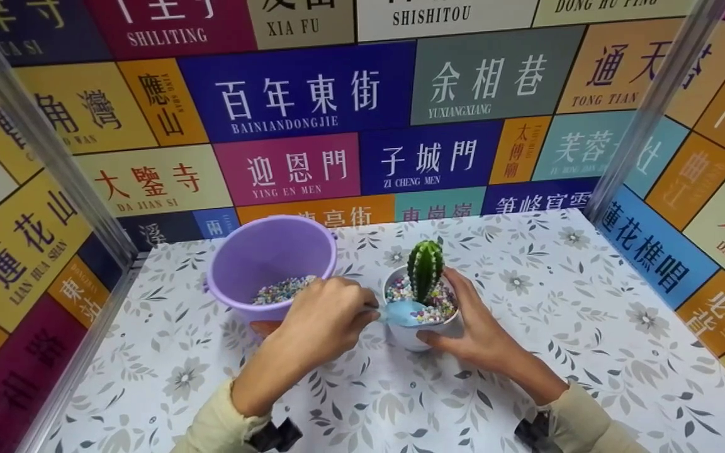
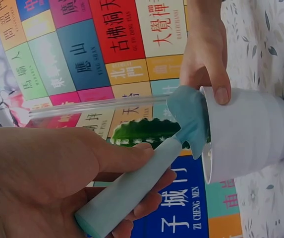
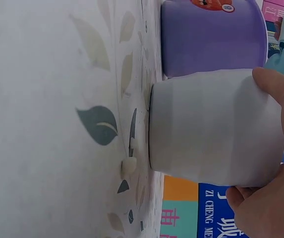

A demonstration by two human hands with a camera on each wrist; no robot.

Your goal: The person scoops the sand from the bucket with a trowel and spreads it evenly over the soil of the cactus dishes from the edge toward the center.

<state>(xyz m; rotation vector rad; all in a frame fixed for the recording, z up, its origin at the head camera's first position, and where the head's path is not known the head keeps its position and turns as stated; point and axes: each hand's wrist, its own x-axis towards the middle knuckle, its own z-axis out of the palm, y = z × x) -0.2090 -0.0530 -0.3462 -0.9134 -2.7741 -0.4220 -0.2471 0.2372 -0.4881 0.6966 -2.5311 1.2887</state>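
My left hand [image 1: 321, 318] grips the pale blue handle of a small toy shovel [image 2: 129, 188]. The shovel's blue blade lies over the near rim of a white flowerpot [image 1: 414, 340], tilted toward the colourful pebbles [image 1: 441, 308] inside. A green ribbed cactus [image 1: 425, 274] stands upright among those pebbles. On the pot's right side, my right hand [image 1: 476, 327] holds it, thumb at the near rim and fingers around the far side. In the right wrist view the white pot stands upright on the tabletop.
Left of the pot stands a purple bucket [image 1: 230, 267] with colourful pebbles [image 1: 281, 292] in the bottom. A floral cloth [image 1: 186, 377] covers the table. Colourful sign-patterned panels [image 1: 299, 94] rise behind and at both sides. A small pale pebble [image 3: 129, 166] lies near the pot.
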